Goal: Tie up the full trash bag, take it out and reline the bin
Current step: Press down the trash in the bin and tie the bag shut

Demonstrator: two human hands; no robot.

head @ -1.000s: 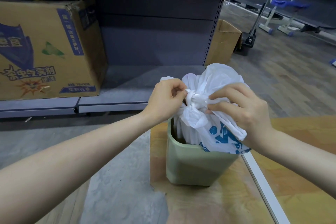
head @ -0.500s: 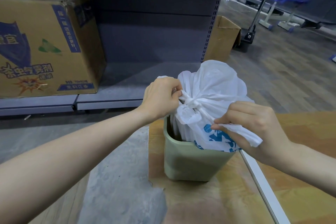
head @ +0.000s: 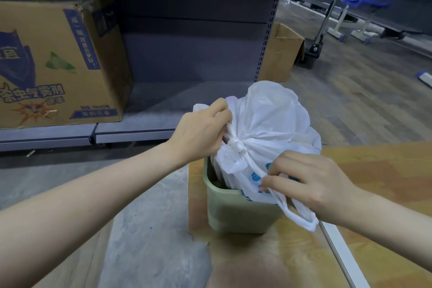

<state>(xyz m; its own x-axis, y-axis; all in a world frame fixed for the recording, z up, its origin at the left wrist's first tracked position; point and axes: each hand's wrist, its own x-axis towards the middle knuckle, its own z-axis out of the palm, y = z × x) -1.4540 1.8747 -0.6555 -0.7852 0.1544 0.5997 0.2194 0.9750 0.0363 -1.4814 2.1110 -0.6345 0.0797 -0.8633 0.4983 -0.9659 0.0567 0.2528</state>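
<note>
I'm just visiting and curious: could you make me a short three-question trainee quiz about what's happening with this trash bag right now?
1. True or false: the white trash bag has been lifted clear of the green bin.
2. What does the right hand pinch? A) the bin's rim B) a bag handle C) a box flap
3. Fill in: the left hand grips the bag just above the ____.

Key: 1 false; 2 B; 3 knot.

White plastic trash bag (head: 268, 124) with blue print low on its front, bulging full, sits upright in the bin and stands well above the rim. Neck cinched with a knot (head: 237, 147) at front-left; handle loops trail off either side. Pale green bin (head: 233, 213), rectangular with rounded corners, upright on the floor.
</note>
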